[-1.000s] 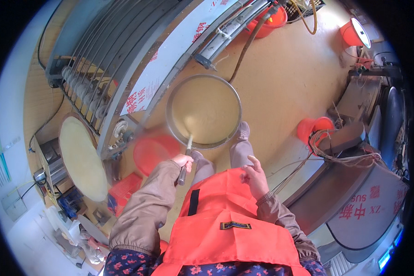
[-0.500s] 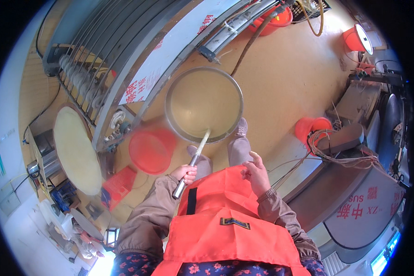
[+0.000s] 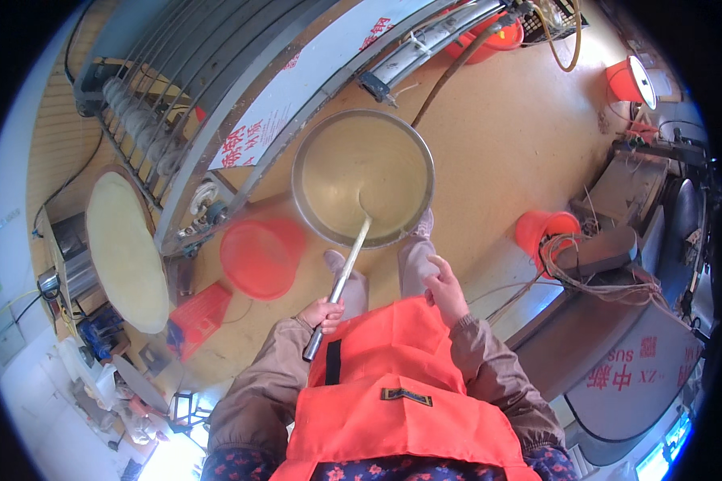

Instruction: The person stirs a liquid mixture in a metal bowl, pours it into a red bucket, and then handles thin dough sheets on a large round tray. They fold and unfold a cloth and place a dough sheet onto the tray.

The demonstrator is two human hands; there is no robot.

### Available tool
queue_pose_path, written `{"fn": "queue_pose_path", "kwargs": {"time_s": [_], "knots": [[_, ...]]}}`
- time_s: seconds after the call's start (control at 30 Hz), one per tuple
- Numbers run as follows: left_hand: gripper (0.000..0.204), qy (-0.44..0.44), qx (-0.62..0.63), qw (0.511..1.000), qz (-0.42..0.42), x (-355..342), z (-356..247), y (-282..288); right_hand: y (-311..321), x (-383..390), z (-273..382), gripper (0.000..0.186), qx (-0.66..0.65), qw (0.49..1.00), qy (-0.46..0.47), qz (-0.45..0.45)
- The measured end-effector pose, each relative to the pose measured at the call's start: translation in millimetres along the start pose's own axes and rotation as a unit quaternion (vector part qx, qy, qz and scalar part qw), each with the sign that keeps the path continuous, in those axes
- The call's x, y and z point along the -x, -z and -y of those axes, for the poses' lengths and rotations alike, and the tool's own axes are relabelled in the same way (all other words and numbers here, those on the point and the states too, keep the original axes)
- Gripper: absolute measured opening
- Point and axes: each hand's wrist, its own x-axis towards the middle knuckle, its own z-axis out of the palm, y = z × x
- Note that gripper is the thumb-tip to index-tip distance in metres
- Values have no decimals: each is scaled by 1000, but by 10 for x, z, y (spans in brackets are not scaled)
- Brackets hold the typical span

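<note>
A big round metal basin (image 3: 299,180) of pale, cream-coloured liquid (image 3: 369,160) stands on the floor in front of my feet. My left hand (image 3: 322,315) is closed round the silver grip of a long-handled stirring tool (image 3: 350,268). The tool slants over the basin's near rim, and its far end is sunk in the liquid, so its head is hidden. Above my right knee hangs my right hand (image 3: 445,290), fingers loosely bent and apart, holding nothing that I can see. It is clear of the basin. A red apron (image 3: 393,353) covers my lap.
A red bucket (image 3: 261,256) stands left of the basin, beside a round pale disc (image 3: 127,248). A barred metal machine (image 3: 241,120) rises at upper left. To the right are another red bucket (image 3: 541,232), tangled cables (image 3: 602,276) and a curved metal housing (image 3: 634,385). A hose (image 3: 449,76) trails behind.
The tool's end has shifted slightly in the liquid, leaving a curved mark at the surface. My right hand has lowered a little and its fingers have drawn in. The view has shifted slightly.
</note>
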Motion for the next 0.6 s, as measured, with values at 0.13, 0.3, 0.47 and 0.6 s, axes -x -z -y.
{"fn": "queue_pose_path", "kwargs": {"time_s": [0.13, 0.3, 0.47, 0.6], "knots": [[13, 2, -10, 1000, -17, -44, -49, 8, -1, -775, 121, 47, 118, 992, 32, -17], [15, 8, -16, 1000, -23, -125, -77, 55, -238, -1769, 404, 51, 374, 919, 120, -31], [16, -1, 24, 1000, 1, -230, -6, 199, -538, -2501, 547, 54, 478, 874, 72, -47], [18, 5, 62, 998, 15, -301, 53, 296, -641, -2850, 495, 54, 532, 841, 75, -61]]}}
